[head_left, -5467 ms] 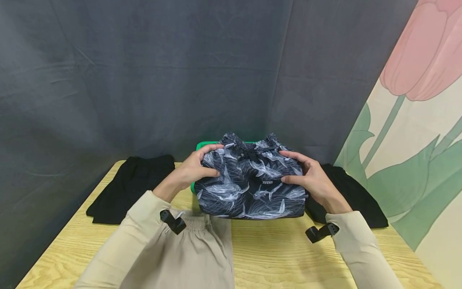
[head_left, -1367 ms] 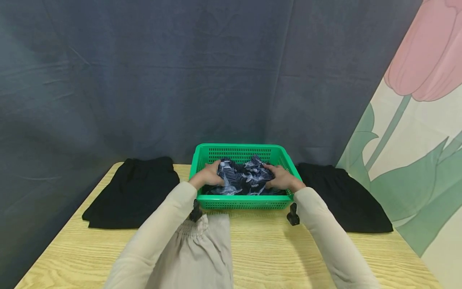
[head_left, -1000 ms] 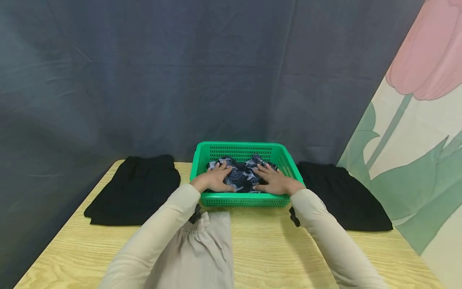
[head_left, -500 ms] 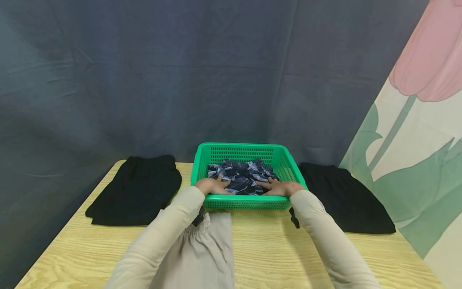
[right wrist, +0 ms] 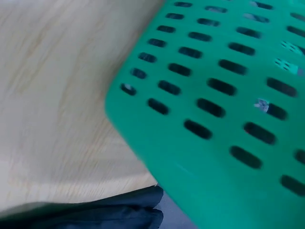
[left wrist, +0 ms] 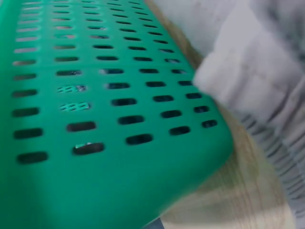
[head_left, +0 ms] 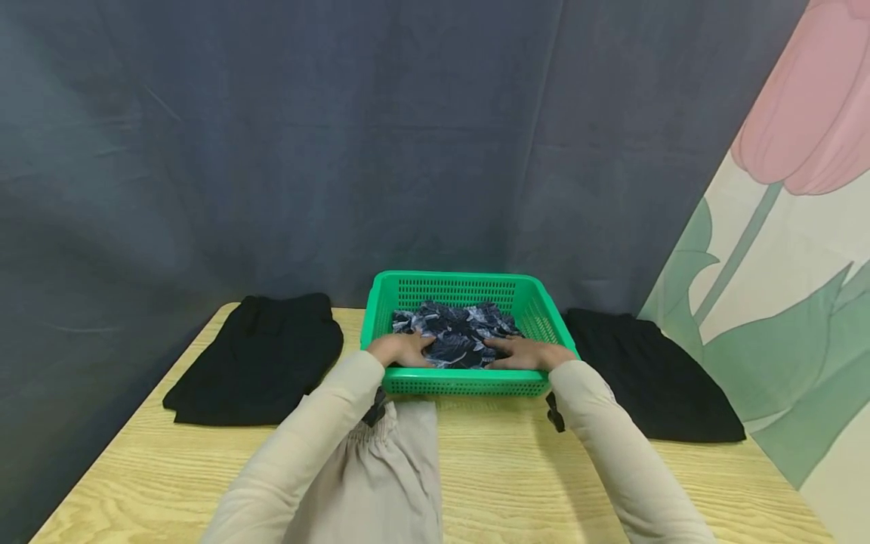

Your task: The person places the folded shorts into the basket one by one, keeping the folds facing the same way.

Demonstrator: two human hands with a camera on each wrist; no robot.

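Patterned dark shorts with pale shark prints lie bunched inside a green plastic basket on the table. My left hand reaches over the basket's front left, its fingers down on the shorts near the front wall. Mirroring it, my right hand rests on the shorts at the front right, thumb pointing inward. Parts of the fingers are hidden in the cloth and behind the rim. Both wrist views show only the slotted outer side of the basket, no hands.
Folded black garments lie either side of the basket, one at the left and another at the right. Beige elastic-waist trousers lie in front, partly under the left sleeve. A dark curtain hangs behind the wooden table.
The shorts, earlier held up between both hands, went down into the basket. My hands then spread flat on them and slid toward the front wall. Over the last half second, little moved.
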